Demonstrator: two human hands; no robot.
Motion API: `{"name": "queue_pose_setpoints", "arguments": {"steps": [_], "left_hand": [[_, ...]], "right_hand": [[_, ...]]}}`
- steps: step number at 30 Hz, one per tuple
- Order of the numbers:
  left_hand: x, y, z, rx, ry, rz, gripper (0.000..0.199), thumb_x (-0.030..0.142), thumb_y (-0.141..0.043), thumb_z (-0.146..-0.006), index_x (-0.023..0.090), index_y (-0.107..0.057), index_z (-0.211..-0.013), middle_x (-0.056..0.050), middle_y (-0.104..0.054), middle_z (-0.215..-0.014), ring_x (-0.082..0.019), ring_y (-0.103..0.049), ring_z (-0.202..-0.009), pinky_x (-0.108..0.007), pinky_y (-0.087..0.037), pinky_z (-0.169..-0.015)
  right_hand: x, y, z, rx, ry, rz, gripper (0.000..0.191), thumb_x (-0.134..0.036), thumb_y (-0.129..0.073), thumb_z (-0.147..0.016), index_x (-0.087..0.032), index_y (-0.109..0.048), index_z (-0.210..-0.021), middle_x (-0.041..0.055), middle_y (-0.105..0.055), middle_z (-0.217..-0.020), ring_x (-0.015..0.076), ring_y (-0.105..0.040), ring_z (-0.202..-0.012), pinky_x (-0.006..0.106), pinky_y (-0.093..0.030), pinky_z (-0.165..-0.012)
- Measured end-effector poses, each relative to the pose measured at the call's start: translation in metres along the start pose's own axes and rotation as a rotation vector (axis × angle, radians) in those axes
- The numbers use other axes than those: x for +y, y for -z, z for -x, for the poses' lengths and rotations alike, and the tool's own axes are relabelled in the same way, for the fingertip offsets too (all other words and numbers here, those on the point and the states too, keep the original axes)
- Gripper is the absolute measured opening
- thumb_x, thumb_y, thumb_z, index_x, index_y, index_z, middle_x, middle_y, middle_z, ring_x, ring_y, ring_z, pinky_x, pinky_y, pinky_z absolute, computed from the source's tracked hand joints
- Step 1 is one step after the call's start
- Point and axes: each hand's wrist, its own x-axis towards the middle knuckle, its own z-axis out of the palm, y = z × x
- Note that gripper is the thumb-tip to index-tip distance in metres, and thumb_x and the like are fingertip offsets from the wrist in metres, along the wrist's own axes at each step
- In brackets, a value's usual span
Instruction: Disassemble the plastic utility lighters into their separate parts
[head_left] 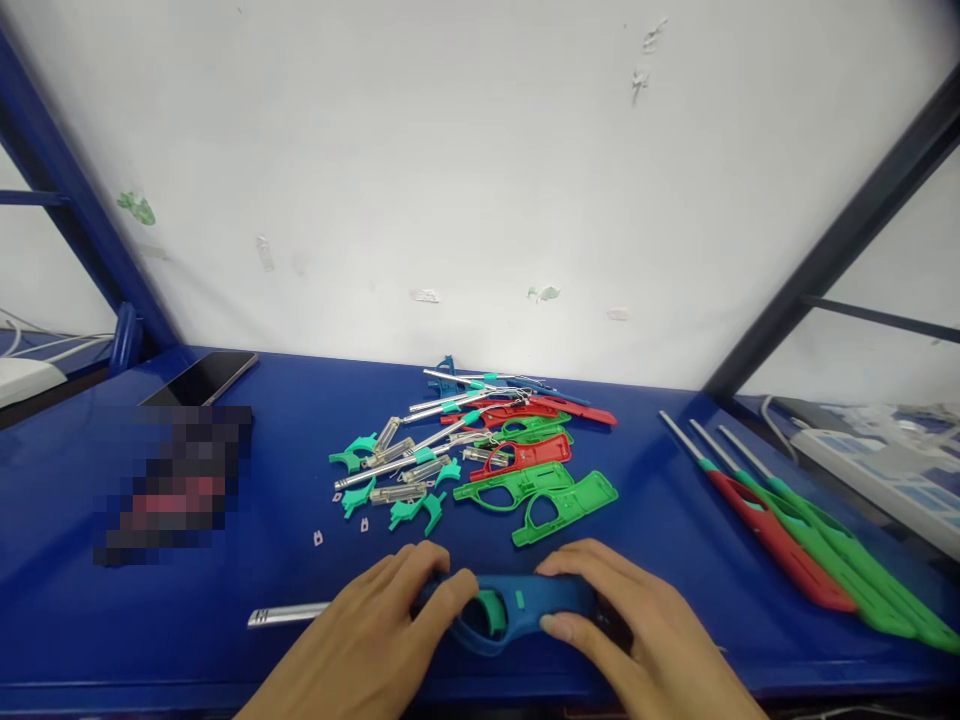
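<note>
A blue long-necked lighter lies sideways in both my hands near the front of the blue table. Its silver tube points left, and a teal trigger shows inside the finger loop. My left hand is closed around the loop end, covering where the tube meets the body. With thumb and fingers, my right hand grips the handle end. Beyond my hands lie loose lighter parts: green half shells, a red half shell, teal triggers, clear fuel tanks and silver tubes.
On the right lie a red lighter and two green lighters, side by side. A phone rests at the back left, with a blurred-out dark item before it. Behind the table stands a white wall.
</note>
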Motion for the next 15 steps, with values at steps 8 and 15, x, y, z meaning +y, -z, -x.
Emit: {"name": "queue_pose_setpoints", "arguments": {"steps": [8, 15], "left_hand": [[-0.006, -0.013, 0.005, -0.055, 0.122, 0.047, 0.057, 0.019, -0.032, -0.114, 0.034, -0.027, -0.169, -0.003, -0.073, -0.13, -0.022, -0.075, -0.113, -0.035, -0.064, -0.094], [-0.005, -0.005, 0.003, -0.071, 0.106, 0.024, 0.061, 0.01, -0.04, -0.107, 0.027, -0.035, -0.165, -0.005, -0.073, -0.121, -0.024, -0.074, -0.105, -0.04, -0.064, -0.09]], "right_hand": [[0.005, 0.006, 0.003, 0.173, 0.132, 0.134, 0.027, -0.048, -0.054, -0.111, -0.033, -0.073, -0.123, -0.003, -0.084, -0.117, 0.0178, -0.083, -0.101, 0.019, -0.065, -0.086], [0.049, 0.044, 0.018, 0.256, -0.057, 0.292, 0.047, -0.072, -0.057, -0.101, -0.033, -0.081, -0.113, 0.0018, -0.085, -0.112, 0.0252, -0.085, -0.097, 0.028, -0.07, -0.081]]}}
